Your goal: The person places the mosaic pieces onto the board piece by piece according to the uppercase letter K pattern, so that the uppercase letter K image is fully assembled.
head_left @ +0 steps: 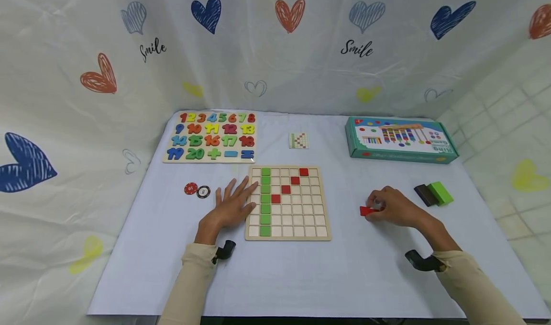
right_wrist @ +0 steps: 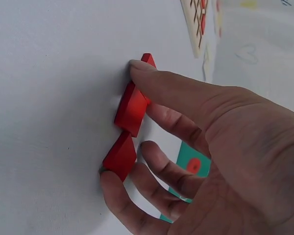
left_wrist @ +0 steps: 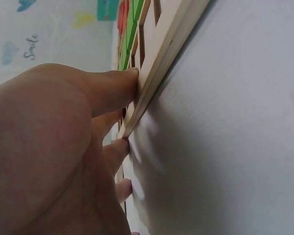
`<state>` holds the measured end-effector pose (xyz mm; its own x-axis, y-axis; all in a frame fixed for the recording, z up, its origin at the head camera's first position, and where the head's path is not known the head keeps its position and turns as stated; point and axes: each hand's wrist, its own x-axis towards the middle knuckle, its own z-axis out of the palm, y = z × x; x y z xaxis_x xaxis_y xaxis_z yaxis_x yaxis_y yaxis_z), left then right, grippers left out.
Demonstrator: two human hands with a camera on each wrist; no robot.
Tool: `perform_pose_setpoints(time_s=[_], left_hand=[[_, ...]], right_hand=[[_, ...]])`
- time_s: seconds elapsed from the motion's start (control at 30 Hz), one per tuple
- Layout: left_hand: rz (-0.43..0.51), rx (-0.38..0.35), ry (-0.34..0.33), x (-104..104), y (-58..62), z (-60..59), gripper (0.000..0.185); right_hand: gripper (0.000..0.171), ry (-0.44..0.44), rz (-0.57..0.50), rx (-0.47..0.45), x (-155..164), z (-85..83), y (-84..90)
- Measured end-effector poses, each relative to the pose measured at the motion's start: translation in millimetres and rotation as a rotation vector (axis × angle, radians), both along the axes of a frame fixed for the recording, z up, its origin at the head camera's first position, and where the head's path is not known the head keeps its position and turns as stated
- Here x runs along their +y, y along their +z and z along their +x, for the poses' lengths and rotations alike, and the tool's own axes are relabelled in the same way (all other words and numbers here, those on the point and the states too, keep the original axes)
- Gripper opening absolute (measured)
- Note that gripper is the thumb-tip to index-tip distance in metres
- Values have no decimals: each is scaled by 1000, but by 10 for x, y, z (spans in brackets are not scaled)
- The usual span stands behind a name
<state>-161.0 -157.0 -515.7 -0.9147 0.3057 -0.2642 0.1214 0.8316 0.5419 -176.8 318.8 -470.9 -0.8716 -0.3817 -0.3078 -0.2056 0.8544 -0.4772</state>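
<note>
My left hand [head_left: 232, 205] rests with fingers spread at the left edge of a wooden grid board [head_left: 325, 241]. Its thumb touches the board's edge in the left wrist view. A column of green tiles [head_left: 265, 208] fills the board's second column, and red tiles [head_left: 286, 189] form a diagonal up to the right. Right of the board, my right hand [head_left: 393, 207] curls its thumb and fingers round a short row of red square tiles [right_wrist: 132, 110] on the table. The thumb is at the upper tiles and a fingertip at the lowest. Part of the row is hidden by the thumb.
A number puzzle board [head_left: 211, 136] lies at the back left, with a red chip [head_left: 191, 188] and a black-and-white chip [head_left: 203, 191] below it. A small pattern card [head_left: 299, 140] and a teal box [head_left: 402, 140] are at the back. Dark blocks [head_left: 425, 195] and green blocks [head_left: 441, 193] lie far right.
</note>
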Motion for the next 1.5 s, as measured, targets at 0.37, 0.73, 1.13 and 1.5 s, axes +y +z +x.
perform_pose_setpoints(time_s=[0.37,0.73,1.13,1.5], left_hand=[[-17,-4,3,-4,36,12,67],[-11,-4,4,2,52,10,67],[-4,-6,8,2,23,-4,67],[4,-5,6,6,23,6,66]], right_hand=[[31,-1,-49,2,22,-19,20],[25,-56,-22,-54,25,-32,76],[13,-30,-142,32,-148,-72,147],[17,46,-274,90,-832,-206,132]])
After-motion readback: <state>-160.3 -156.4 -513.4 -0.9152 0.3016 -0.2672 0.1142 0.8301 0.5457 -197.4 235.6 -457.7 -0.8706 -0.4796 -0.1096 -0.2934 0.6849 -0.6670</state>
